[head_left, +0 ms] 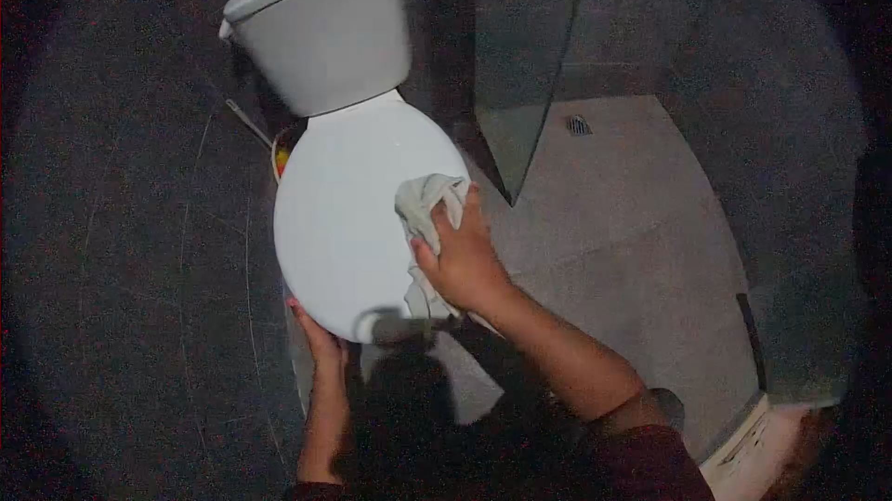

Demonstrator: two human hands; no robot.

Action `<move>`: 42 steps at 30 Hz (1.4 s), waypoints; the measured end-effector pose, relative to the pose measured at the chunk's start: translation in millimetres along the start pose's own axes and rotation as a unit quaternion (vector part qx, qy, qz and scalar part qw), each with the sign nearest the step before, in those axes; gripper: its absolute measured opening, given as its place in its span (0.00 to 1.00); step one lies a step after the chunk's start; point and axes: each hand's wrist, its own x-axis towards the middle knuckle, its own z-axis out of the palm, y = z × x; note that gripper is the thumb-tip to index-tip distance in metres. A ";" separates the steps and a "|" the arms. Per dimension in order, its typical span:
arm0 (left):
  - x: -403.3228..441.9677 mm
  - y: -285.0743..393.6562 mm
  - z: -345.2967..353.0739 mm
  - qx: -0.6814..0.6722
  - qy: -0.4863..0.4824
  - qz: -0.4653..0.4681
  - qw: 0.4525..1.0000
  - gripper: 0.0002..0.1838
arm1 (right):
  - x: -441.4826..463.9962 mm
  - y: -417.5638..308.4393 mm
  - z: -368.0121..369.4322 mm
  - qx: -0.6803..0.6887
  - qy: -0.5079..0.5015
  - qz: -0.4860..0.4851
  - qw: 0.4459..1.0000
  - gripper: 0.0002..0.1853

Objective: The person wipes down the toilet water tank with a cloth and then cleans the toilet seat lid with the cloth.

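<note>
A white toilet lid (344, 213) lies closed below the white cistern (325, 36). My right hand (460, 255) presses a pale, crumpled cloth (423, 204) onto the right side of the lid, with its fingers around the cloth. Part of the cloth hangs down toward the lid's front right edge. My left hand (321, 338) is at the lid's front left edge, touching it from the side; its fingers are partly hidden, and I cannot make out whether they grip the rim.
A glass panel (530, 55) stands right of the toilet, beside a lighter shower floor (632, 213) with a drain (578, 125). Left of the toilet, a thin stick (249, 122) leans by something yellow and red (282, 159). Dark tiles surround it.
</note>
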 end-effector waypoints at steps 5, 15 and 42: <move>4.8 -21.4 -15.5 -0.050 0.072 -0.026 0.996 0.52 | 51.3 1.9 -5.1 0.014 -0.004 0.030 0.999 0.40; 26.1 -53.8 -28.6 -0.084 0.089 -0.018 0.992 0.47 | 127.5 16.4 5.4 0.033 0.035 0.113 0.992 0.37; -9.1 -23.4 -48.6 -0.018 0.027 0.017 0.999 0.32 | 177.5 -1.0 -0.7 0.031 0.011 0.052 0.998 0.31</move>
